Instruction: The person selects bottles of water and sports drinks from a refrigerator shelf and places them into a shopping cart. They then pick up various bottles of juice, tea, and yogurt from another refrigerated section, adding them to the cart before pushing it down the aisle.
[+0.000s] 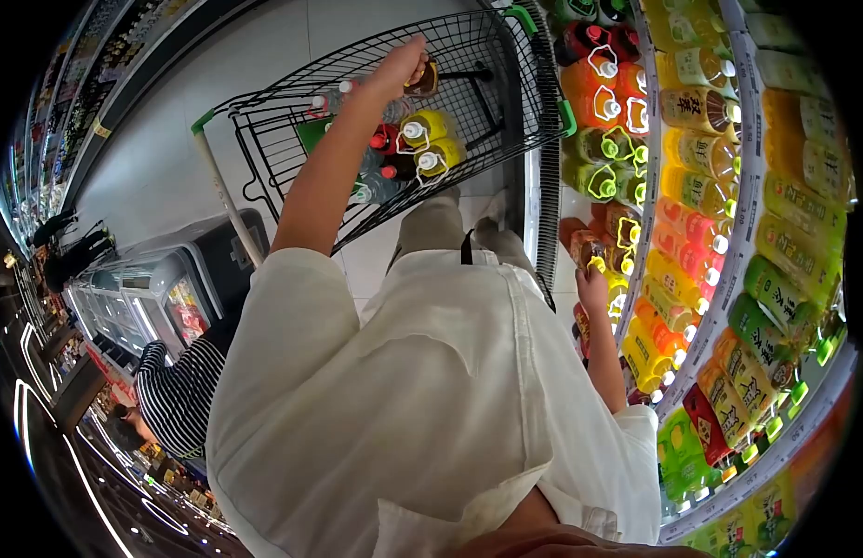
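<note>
My left hand (404,70) reaches over the shopping cart (306,79), its fingers closed round a dark brown bottle (423,82). Below it in the cart lie yellow bottles (441,153) with white caps and handles, some red-capped bottles (380,139) and several clear ones. My right hand (592,282) is at the lower shelf on the right, closed at the yellow cap of a brown drink bottle (588,249). Other bottles with yellow caps and handles stand beside that one.
Shelves (748,139) packed with yellow, orange and green bottles curve down the right side. A person in a striped top (180,400) is at the lower left, near a glass-topped freezer (139,293). My legs (427,223) are just below the cart.
</note>
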The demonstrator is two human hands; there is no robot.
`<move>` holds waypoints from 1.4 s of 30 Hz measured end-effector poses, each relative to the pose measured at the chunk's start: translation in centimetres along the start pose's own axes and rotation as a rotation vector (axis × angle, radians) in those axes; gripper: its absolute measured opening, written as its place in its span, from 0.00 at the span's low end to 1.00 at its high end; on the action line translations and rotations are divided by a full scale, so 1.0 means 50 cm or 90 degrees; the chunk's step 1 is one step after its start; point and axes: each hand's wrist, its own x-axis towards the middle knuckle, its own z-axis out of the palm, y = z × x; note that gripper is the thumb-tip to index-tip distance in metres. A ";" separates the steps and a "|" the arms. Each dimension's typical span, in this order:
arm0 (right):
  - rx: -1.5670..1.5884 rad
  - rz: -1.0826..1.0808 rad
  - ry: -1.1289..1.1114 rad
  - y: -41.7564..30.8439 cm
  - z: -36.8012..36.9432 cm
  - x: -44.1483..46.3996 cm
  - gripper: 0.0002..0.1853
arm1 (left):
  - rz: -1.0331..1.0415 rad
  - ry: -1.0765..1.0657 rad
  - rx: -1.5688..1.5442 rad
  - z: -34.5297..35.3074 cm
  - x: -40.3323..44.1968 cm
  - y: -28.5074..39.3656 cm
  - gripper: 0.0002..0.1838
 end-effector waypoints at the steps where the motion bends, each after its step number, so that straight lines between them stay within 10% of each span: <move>1: 0.004 0.013 -0.008 -0.001 0.001 0.004 0.22 | -0.029 0.028 -0.043 -0.011 0.023 -0.019 0.20; 7: -0.039 0.025 -0.019 -0.003 -0.002 0.017 0.24 | -0.102 0.014 0.072 -0.112 0.099 -0.116 0.32; 13: -0.047 0.048 -0.059 -0.022 -0.024 0.031 0.25 | 0.050 -0.033 0.653 -0.106 0.060 -0.101 0.39; 26: -0.036 0.099 -0.030 -0.069 -0.099 0.040 0.27 | 0.056 -0.180 0.718 -0.141 0.107 -0.168 0.35; 42: -0.126 -0.209 -0.047 -0.874 -0.524 -0.113 0.22 | 0.201 -0.047 0.785 -0.120 -0.021 -0.271 0.21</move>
